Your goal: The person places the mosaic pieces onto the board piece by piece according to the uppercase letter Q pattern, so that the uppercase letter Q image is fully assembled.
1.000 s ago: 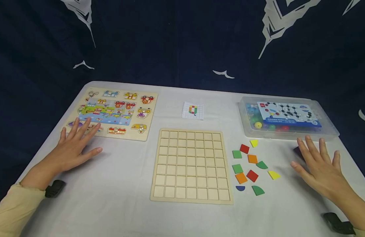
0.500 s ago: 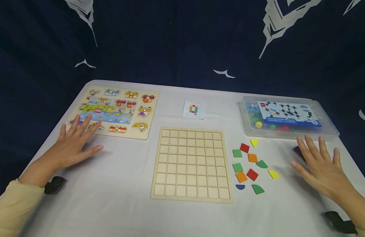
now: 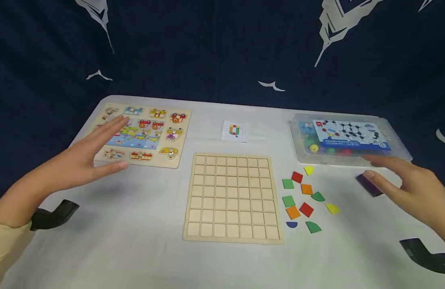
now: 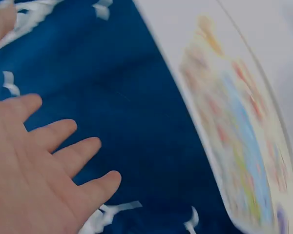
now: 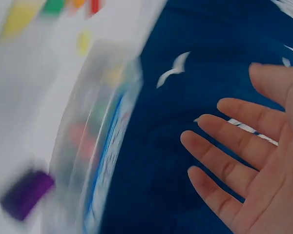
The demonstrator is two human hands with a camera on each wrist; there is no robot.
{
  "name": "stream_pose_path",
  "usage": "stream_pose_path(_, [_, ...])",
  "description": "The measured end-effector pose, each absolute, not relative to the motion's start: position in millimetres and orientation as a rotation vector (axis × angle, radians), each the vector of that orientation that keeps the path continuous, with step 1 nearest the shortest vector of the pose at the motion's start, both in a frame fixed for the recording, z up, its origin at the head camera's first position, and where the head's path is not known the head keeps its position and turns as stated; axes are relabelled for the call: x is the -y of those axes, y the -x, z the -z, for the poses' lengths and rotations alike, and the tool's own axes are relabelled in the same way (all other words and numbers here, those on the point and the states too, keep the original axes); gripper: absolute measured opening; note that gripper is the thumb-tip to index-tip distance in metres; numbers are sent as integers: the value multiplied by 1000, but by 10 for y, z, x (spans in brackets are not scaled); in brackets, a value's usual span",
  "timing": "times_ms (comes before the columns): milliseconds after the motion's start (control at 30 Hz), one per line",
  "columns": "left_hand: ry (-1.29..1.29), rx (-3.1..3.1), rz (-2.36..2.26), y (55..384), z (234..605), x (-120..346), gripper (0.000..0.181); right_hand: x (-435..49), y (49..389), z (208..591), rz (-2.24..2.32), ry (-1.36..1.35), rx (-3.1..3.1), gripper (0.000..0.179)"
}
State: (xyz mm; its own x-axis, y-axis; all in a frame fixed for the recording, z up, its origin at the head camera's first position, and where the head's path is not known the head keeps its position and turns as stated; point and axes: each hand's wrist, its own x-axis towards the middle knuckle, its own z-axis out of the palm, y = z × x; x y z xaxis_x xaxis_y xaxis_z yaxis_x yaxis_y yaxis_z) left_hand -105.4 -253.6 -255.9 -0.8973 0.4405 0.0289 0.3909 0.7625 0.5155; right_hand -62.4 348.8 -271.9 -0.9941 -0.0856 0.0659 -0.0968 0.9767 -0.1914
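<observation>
My left hand (image 3: 78, 160), its fingers straight, is over the near left corner of a wooden vehicle puzzle (image 3: 174, 154) and holds nothing. Its spread fingers also show in the left wrist view, the puzzle blurred beside them. On the right, my other hand (image 3: 410, 188) is raised with extended fingers, just in front of a clear plastic box (image 3: 352, 156) of coloured balls. A dark purple block (image 3: 369, 185) lies by its thumb. Between the hands sits a wooden grid board (image 3: 232, 194). Beside it are loose flat pieces, among them a red square (image 3: 306, 209) and a green quarter circle (image 3: 313, 227).
A small card (image 3: 234, 131) printed with a coloured grid pattern lies behind the board. More pieces, such as an orange square (image 3: 292, 212) and a blue half circle (image 3: 292, 224), are scattered near the board's right edge. A dark blue curtain (image 3: 193, 48) hangs behind the white table (image 3: 143, 257).
Both hands have lifted and turned from lying palm down to edge-on, thumbs nearer the camera. The purple block, mostly covered before, now shows. The board and pieces stay put.
</observation>
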Motion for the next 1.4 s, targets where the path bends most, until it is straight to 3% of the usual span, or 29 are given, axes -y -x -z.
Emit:
stream_pose_path(200, [-788, -2739, -1109, 825, 2820, 2156, 88, -3185, 551, 3027, -915, -321, 2810, 29])
stream_pose_path(633, [-886, -2455, -1203, 867, 3605, 1767, 86, -2973, 654, 3626, -1683, -414, 2680, 29])
stream_pose_path(1000, [-1082, -2438, -963, 823, 3934, 1677, 98, -2925, 637, 3839, -1526, -400, 2787, 23])
stream_pose_path(1200, [-1166, -2498, -861, 810, 3975, 1632, 102, -3000, 589, 3781, -1320, -563, 2851, 32])
stream_pose_path(1400, [-1155, -2499, -814, 804, 3940, 1641, 102, -2978, 567, 3763, -1070, -561, 2987, 38])
